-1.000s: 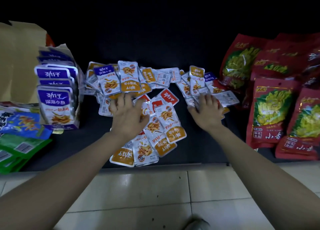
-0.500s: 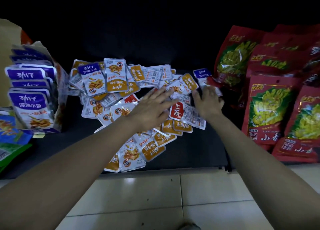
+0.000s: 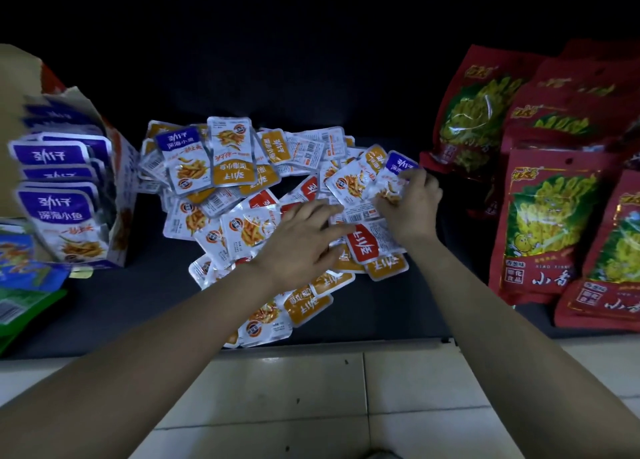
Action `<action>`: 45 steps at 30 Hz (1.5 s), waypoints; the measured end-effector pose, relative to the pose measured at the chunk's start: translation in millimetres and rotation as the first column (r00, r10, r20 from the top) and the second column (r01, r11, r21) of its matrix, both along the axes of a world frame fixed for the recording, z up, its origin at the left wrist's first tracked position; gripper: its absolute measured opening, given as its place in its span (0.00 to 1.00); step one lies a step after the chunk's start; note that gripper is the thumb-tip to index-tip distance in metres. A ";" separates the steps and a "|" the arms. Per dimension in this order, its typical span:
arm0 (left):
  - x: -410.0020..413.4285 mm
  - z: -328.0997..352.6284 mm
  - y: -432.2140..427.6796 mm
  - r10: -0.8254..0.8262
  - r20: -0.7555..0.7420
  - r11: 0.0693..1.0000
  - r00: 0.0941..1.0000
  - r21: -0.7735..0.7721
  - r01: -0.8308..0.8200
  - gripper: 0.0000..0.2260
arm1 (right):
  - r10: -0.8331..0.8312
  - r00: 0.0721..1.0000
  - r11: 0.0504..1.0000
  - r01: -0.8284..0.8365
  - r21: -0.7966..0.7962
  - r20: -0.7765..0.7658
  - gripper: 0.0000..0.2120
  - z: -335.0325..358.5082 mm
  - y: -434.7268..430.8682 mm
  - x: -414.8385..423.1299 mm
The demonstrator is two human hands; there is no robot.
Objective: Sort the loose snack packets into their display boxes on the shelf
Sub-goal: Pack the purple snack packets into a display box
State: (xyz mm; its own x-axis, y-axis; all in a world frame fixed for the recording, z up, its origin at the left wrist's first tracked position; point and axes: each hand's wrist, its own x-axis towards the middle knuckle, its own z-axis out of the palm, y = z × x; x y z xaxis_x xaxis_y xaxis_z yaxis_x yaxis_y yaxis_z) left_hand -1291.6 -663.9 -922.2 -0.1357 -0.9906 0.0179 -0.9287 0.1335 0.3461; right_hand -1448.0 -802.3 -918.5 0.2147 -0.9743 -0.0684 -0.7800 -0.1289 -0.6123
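A heap of small loose snack packets (image 3: 242, 188) with orange, red and purple labels lies on the dark shelf (image 3: 138, 306). My right hand (image 3: 410, 209) pinches a purple-labelled packet (image 3: 398, 168) at the heap's right edge, lifting it slightly. My left hand (image 3: 301, 237) lies flat with spread fingers on the packets in the middle. At the left stands a display box (image 3: 119, 181) filled with upright purple-labelled packets (image 3: 55, 209).
Large red bags (image 3: 540, 223) of a yellow snack stand in rows on the right. Blue and green packets (image 3: 24, 285) lie at the far left by the box. A tiled floor (image 3: 294, 399) lies below the shelf's front edge.
My right hand has closed on a purple-labelled packet at the heap's right. My left hand slid right across the pile, shifting packets, and the view moved closer.
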 end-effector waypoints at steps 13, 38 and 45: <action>15.1 25.2 11.4 0.339 -0.653 0.930 0.678 0.124 -0.345 0.15 | 0.057 0.664 0.998 -0.015 -0.064 0.745 0.24 56.7 5.0 27.0; 105.5 42.8 139.3 0.791 -0.611 0.432 -0.032 0.594 -0.679 0.07 | 0.833 0.476 0.452 -0.880 -0.149 -0.283 0.27 16.6 84.5 187.8; 101.9 40.1 126.5 0.781 -0.613 0.379 -0.117 0.615 -0.691 0.05 | 0.827 0.562 0.556 -0.824 -0.110 -0.024 0.13 20.0 92.6 134.0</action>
State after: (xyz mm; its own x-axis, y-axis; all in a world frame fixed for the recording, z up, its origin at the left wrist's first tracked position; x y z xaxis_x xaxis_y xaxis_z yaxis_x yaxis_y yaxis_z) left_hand -1189.7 -537.4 -882.1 0.7134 -0.4730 -0.5171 0.2631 -0.5031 0.8232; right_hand -1314.0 -709.7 -898.5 0.9284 -0.3699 0.0341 -0.2844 -0.7670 -0.5752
